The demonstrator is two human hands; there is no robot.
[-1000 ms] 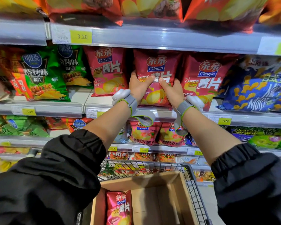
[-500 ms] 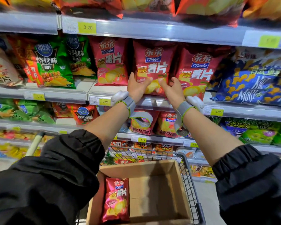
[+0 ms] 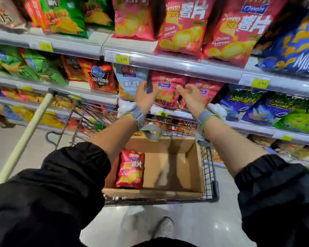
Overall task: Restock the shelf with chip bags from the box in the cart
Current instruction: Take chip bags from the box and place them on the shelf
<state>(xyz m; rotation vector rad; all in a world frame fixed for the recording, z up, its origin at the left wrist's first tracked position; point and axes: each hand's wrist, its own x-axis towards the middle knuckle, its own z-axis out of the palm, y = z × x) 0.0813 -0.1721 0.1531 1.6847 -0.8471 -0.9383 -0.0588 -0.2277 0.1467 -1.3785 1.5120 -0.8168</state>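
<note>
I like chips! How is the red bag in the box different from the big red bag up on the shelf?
The red bag in the box lies flat on the cardboard; the red bag on the shelf stands upright. The boxed bag is alone; the shelf bag has matching bags beside it. Both show the same red design with yellow chips.

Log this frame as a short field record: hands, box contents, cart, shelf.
left hand: raised in front of the shelves, fingers relaxed, holding nothing
right hand: raised beside it, fingers relaxed, holding nothing
cardboard box: open, inside the cart
chip bag: one red bag, lying at the box's left side
cart: wire, below the hands
shelf: red bags standing above the 3.20 tag
</note>
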